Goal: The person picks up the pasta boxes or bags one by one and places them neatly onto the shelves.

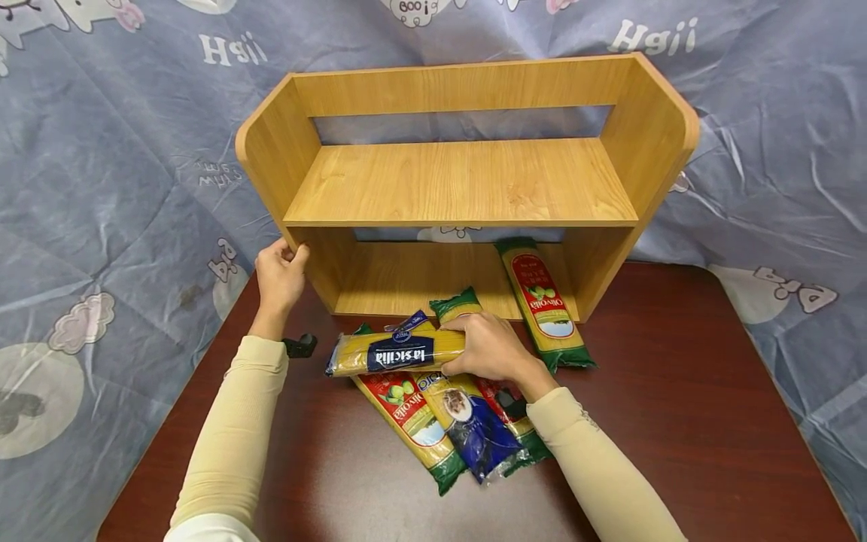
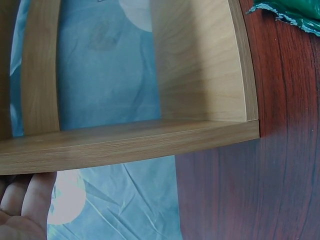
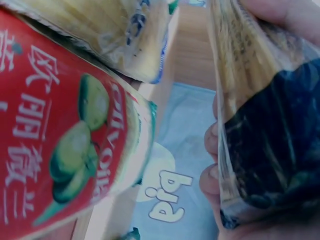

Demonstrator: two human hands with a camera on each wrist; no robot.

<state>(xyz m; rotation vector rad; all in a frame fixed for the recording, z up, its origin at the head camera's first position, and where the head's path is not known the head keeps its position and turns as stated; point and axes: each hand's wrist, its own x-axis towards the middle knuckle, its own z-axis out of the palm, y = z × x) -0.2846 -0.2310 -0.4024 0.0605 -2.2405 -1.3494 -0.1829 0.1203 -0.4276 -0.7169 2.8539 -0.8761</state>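
My right hand (image 1: 467,342) grips a spaghetti packet with a dark blue label (image 1: 396,352) by its right end and holds it crosswise over a pile of pasta packets. In the right wrist view my fingers (image 3: 214,142) curl round this packet (image 3: 260,115), beside a red-label packet (image 3: 65,145). My left hand (image 1: 287,256) holds the front edge of the left side panel of a two-tier wooden shelf (image 1: 460,181). Its fingers (image 2: 27,205) show in the left wrist view just under the shelf's panel edge (image 2: 130,142).
Under the held packet lie a red-label packet (image 1: 406,410) and a blue packet (image 1: 477,433). Another red-label packet (image 1: 542,301) lies half inside the shelf's lower bay. All of it stands on a dark brown table (image 1: 677,421). A printed grey-blue cloth (image 1: 101,188) hangs behind.
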